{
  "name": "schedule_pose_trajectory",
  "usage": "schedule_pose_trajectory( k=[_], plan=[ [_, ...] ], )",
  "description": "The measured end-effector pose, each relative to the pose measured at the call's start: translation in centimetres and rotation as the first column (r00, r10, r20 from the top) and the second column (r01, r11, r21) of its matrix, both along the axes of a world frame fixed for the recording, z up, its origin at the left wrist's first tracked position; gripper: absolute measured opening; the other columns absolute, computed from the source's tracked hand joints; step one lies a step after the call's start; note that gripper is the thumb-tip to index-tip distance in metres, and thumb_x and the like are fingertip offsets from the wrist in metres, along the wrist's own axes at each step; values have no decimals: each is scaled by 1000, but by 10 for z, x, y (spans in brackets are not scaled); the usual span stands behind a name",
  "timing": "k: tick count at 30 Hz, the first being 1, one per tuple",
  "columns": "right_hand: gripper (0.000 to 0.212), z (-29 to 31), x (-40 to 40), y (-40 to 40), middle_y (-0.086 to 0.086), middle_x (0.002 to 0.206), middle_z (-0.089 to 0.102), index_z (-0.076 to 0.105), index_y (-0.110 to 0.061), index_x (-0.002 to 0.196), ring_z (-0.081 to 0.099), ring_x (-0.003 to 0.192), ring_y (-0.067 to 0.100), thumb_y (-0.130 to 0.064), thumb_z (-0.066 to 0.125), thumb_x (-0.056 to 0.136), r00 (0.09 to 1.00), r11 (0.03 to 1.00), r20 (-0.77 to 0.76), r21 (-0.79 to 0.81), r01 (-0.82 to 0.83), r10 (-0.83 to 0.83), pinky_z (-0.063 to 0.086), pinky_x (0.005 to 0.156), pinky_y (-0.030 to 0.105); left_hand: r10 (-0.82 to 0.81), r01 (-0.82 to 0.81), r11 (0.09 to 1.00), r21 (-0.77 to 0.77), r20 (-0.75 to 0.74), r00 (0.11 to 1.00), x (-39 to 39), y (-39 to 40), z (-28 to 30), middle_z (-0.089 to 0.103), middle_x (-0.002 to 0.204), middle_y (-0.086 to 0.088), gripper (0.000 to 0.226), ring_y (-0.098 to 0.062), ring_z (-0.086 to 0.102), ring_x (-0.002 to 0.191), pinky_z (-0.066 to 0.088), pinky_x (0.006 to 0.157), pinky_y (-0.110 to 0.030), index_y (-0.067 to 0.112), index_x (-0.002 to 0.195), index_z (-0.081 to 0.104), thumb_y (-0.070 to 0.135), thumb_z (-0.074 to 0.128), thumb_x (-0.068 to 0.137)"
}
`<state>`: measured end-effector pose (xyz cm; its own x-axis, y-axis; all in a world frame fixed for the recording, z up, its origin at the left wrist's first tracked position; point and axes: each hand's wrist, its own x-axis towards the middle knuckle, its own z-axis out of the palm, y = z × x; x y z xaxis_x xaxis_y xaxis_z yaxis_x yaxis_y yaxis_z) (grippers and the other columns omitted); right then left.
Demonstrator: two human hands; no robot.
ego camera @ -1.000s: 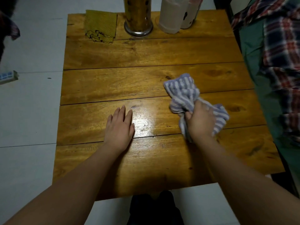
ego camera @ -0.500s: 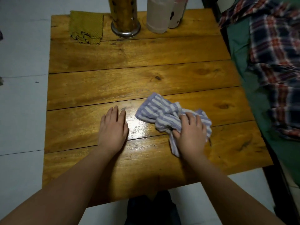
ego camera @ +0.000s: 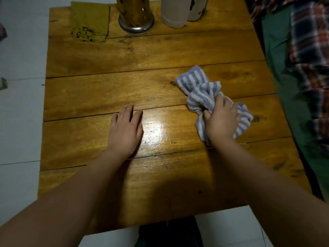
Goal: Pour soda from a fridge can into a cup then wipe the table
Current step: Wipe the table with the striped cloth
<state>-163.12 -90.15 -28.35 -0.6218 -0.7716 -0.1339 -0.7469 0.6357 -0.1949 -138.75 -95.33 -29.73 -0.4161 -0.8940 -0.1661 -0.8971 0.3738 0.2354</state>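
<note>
Blue-and-white striped terry cloth point(ego camera: 199, 90) bunched on right side of my brown plank wooden table point(ego camera: 99, 90), pressed to wood. My right hand point(ego camera: 221, 120) fisted around it. My left hand point(ego camera: 125, 130) flat, fingers straight, on table beside glossy patch point(ego camera: 157, 130). Folded yellow-green rag point(ego camera: 89, 21) at far left corner.

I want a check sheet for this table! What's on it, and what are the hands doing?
Surface: wooden plank table, glossy patch beside the left hand.
Job's things: striped cloth bunched on the table; no can or cup clearly seen.
Clutter: yellow-green cloth, metal-based container and two pale containers along the far edge.
Hands: left hand rests flat; right hand grips the striped cloth.
Cables: nothing seen.
Surroundings: pale tiled floor; plaid fabric at right.
</note>
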Motion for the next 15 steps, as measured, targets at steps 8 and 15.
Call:
schedule_pose_trajectory(
  k=[8,15],
  plan=[
    [56,9,75,9,6,150,28,34,-20,136,13,140,37,-37,56,87,883,886,160,78,-457,441,15,111,50,107,-109,992,57,46,993,0,5,10,23,154,-12,51,-27,20,142,16,114,-44,8,144,27,25,39,96],
    [53,7,15,34,3,145,35,38,-22,132,24,137,29,-35,58,85,950,946,53,93,-311,307,25,106,47,100,-105,991,85,63,993,6,20,15,20,155,-13,50,-27,16,143,16,114,-44,9,144,29,26,38,97]
  ],
)
